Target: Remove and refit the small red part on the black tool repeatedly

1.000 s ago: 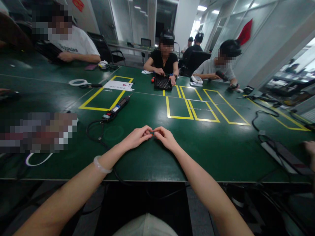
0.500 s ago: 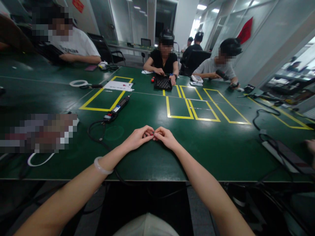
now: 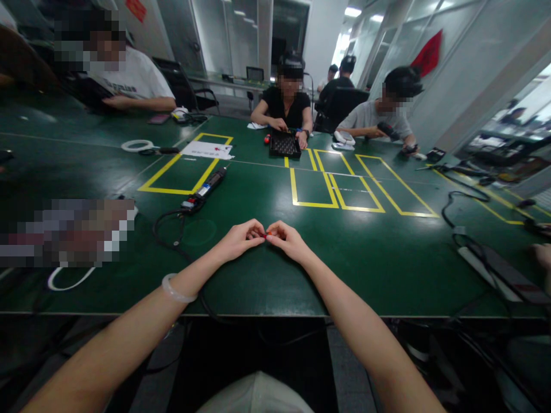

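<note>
My left hand point(image 3: 239, 240) and my right hand point(image 3: 289, 240) rest on the green table point(image 3: 370, 258), fingertips meeting in the middle. Both are closed in a pinch around a tiny red thing point(image 3: 264, 234), too small to name. A pale bangle point(image 3: 175, 290) circles my left wrist. A black cable point(image 3: 170, 232) curls on the table just left of my left hand.
A black tool with a cord point(image 3: 205, 187) lies ahead left beside yellow tape boxes point(image 3: 336, 192). Power strips and cables point(image 3: 495, 269) crowd the right edge. Several people sit at the far side; one has a black tray point(image 3: 284, 145). A white ring point(image 3: 136, 145) lies far left.
My hands have stayed together in almost the same spot; the small red thing between the fingertips shows more clearly now.
</note>
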Available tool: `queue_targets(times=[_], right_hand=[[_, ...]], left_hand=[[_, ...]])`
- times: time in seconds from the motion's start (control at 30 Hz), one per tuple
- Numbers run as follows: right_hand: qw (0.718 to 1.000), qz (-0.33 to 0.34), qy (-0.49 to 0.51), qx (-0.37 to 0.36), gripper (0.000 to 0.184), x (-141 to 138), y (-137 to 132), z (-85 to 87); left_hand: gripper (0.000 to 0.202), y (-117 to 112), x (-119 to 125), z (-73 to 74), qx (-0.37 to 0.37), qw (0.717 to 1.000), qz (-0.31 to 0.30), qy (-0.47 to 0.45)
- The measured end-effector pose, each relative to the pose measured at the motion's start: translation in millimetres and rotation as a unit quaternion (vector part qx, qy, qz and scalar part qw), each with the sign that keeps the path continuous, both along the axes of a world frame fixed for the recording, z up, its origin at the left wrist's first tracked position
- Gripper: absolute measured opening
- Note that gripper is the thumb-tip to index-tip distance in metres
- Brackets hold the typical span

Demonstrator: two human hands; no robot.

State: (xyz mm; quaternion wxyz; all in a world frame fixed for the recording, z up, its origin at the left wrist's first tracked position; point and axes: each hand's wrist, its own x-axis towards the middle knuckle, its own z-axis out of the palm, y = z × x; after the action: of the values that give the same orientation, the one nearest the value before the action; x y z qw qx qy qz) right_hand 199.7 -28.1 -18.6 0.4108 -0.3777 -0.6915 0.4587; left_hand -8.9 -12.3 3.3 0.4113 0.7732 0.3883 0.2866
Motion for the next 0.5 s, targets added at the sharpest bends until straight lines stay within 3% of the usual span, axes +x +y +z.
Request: queue_targets(times=[0.17, 0.3, 0.4, 0.5], right_hand=[[0.998, -0.008, -0.049, 0.05, 0.021, 0.7, -2.9, 2.6], [0.996, -0.036, -0.06, 0.056, 0.02, 3.1, -2.5, 2.1], [0.995, -0.058, -0.061, 0.054, 0.025, 4.6, -1.3, 1.0], [0.994, -0.072, -0.065, 0.059, 0.027, 4.7, -0.2, 0.7]], left_hand=[[0.03, -2.0, 0.2, 4.0, 0.028, 0.999, -0.003, 0.03], [0.034, 6.6, -10.3, 9.8, 0.112, 0.989, 0.042, 0.086], [0.034, 21.0, -30.4, 15.5, 0.208, 0.954, 0.129, 0.175], [0.036, 35.4, -57.1, 20.3, 0.277, 0.891, 0.254, 0.254]])
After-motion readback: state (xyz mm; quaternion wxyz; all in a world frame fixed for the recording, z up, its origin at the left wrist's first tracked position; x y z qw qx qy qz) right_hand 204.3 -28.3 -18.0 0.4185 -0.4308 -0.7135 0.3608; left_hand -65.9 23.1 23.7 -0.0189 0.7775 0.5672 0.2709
